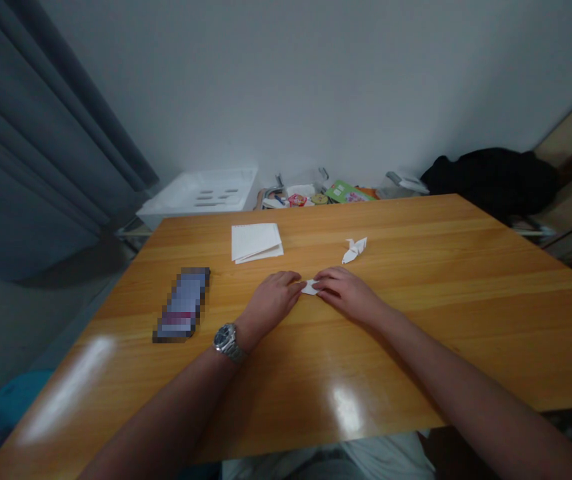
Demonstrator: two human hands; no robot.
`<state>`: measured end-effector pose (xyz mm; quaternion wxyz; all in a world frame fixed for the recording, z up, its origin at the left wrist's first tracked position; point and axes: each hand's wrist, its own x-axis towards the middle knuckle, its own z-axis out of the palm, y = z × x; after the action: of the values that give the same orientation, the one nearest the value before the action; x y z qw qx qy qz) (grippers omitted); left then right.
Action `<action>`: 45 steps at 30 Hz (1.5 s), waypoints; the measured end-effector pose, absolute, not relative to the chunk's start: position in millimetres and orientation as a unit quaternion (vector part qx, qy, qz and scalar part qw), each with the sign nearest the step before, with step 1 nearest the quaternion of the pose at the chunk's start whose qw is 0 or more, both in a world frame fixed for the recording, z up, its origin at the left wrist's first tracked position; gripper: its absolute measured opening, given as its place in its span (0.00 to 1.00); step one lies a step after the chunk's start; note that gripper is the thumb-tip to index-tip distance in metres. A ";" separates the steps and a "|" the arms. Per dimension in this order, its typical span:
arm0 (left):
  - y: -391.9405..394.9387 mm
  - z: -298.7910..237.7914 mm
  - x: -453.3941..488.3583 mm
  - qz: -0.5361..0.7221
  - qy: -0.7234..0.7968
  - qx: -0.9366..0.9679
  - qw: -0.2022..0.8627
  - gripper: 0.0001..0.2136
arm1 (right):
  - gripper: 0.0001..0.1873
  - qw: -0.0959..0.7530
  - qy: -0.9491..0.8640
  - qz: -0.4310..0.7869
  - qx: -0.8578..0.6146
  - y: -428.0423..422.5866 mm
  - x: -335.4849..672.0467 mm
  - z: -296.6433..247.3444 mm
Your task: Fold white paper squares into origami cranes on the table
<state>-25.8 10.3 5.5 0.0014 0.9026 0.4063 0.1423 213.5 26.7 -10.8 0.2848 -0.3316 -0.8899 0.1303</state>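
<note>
A small piece of folded white paper (309, 288) lies on the wooden table between my two hands. My left hand (273, 300), with a metal watch (226, 339) on its wrist, has its fingertips closed on the paper's left end. From the other side, the fingers of my right hand (349, 293) press on the right end and cover part of it. Just beyond my right hand stands a white origami crane (355, 251). Some ruled white paper sheets (256, 241), folded over, rest farther back to the left.
A blurred-out phone (183, 303) lies on the left of the table (466, 280). Behind the back edge are a white plastic tray (206, 193), a green packet (349, 193) and assorted small items. Black cloth (491, 180) is heaped at the back right; a grey curtain (41, 147) hangs left.
</note>
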 end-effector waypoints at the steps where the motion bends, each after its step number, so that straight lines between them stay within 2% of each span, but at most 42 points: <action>1: 9.8 5.8 -25.0 0.145 0.405 0.903 0.002 0.13 | 0.08 0.285 -0.890 0.132 -0.331 27.2 213.1 -12.1; 7: 6.3 7.0 -19.0 0.158 0.382 0.911 0.009 0.12 | 0.08 0.283 -0.887 0.151 -0.331 27.4 211.8 -12.4; 12: 5.8 6.9 -17.4 0.151 0.377 0.914 0.010 0.12 | 0.12 0.298 -0.855 0.181 -0.383 24.9 212.5 -8.6; 17: 7.7 4.4 -18.0 0.153 0.377 0.913 0.021 0.12 | 0.07 0.293 -0.863 0.185 -0.368 27.4 214.1 -11.7; 28: 10.7 2.4 -15.1 0.180 0.390 0.901 0.064 0.11 | 0.07 0.303 -0.873 0.172 -0.342 27.5 212.9 -11.4; 33: 10.3 2.5 -13.7 0.183 0.404 0.893 0.077 0.11 | 0.04 0.309 -0.877 0.162 -0.329 26.0 208.9 -9.0; 45: 7.9 1.3 -11.7 0.221 0.418 0.874 0.110 0.09 | 0.03 0.333 -0.856 0.192 -0.346 25.9 206.3 -15.7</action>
<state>-11.7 7.9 1.3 0.1103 0.8744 0.4178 0.2207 206.3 25.9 -15.7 0.3327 -0.3456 -0.8561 0.1923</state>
